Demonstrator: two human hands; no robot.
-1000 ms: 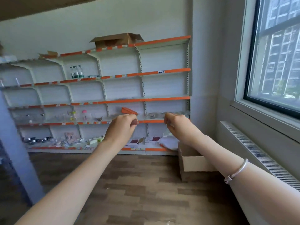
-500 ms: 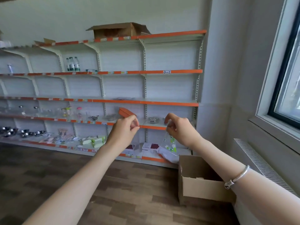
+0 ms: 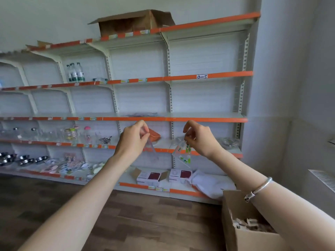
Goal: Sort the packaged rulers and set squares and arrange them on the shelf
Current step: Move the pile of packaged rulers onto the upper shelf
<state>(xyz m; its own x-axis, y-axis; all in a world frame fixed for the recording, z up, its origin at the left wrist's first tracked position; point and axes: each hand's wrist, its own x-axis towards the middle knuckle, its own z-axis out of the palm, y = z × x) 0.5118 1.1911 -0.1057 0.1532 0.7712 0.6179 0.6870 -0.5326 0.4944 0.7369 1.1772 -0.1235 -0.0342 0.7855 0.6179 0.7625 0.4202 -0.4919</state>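
**Two hands, two packets held up before the shelving**

From the head camera we see both bare arms stretched forward and slightly upward. The wrists are bent, and the hands are level with each other and well apart. Our left hand [image 3: 133, 140] has its fingers curled, with thumb and forefinger pinching the top corner of a clear triangular plastic packet [image 3: 152, 153] that hangs below the fingertips. Our right hand [image 3: 198, 139], with a silver bangle [image 3: 259, 189] on its wrist, likewise pinches the top of a clear plastic packet with green print [image 3: 183, 153], which dangles tilted beneath it. Behind both stands white metal shelving with orange edge strips [image 3: 208, 119] along a pale wall, with a brown cardboard box [image 3: 134, 22] on top. Wood-look flooring [image 3: 145, 214] lies below, and an open cardboard carton [image 3: 241, 238] sits at the lower right.
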